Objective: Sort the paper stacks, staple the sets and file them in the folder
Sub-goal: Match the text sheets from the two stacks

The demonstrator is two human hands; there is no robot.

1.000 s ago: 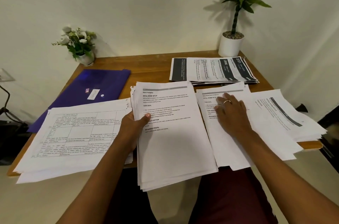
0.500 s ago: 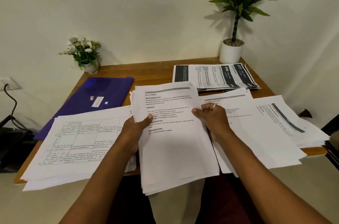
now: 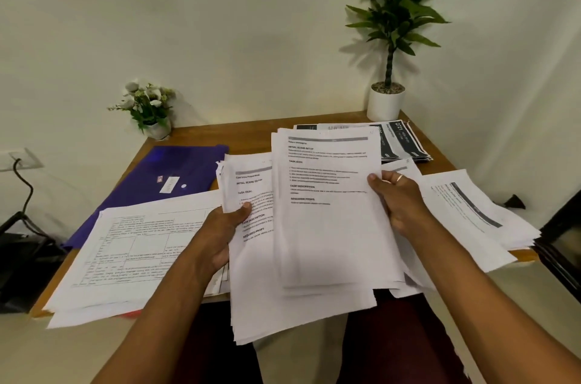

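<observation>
**Two hands, two bundles**

Left hand (image 3: 220,236) grips one stack (image 3: 261,292) by its left edge, thumb on top. Right hand (image 3: 401,199) clamps a raised set (image 3: 327,226) headed "INITIAL SCENE SETUP", "TASK GOAL". One purple folder (image 3: 147,192) lies beyond the left hand. Four more piles (image 3: 132,258) surround them; one beyond the right hand reads "2721".

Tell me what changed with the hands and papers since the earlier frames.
The right hand left the right-hand pile, gripped the top sheets of the middle stack and lifted them rightward, uncovering the next page. The left hand still grips that stack; the folder stayed put.
</observation>
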